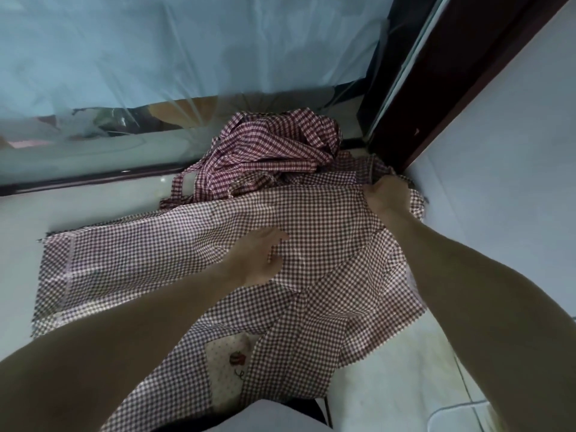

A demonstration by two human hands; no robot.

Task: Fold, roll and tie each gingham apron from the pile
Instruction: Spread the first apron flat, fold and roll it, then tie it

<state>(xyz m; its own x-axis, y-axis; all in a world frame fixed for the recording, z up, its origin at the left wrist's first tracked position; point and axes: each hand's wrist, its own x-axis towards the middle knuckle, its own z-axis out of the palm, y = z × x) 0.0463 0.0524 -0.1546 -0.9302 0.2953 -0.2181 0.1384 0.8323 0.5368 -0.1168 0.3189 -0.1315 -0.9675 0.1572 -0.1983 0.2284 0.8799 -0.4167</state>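
Observation:
A red-and-white gingham apron (174, 251) lies spread across the white floor, its bottom hem at the left. A pale dotted patch with a small embroidered motif (232, 363) shows near the front. My left hand (261, 260) rests flat on the middle of the cloth, fingers spread. My right hand (386, 198) grips the apron's far right edge near the wall. Behind it a crumpled pile of gingham aprons (274, 151) sits with straps trailing to the left.
A dark wooden door frame (436, 88) stands at the back right beside a white wall (514, 151). Clear plastic sheeting (156, 57) covers the surface behind the pile. White floor (389, 369) lies at the front right.

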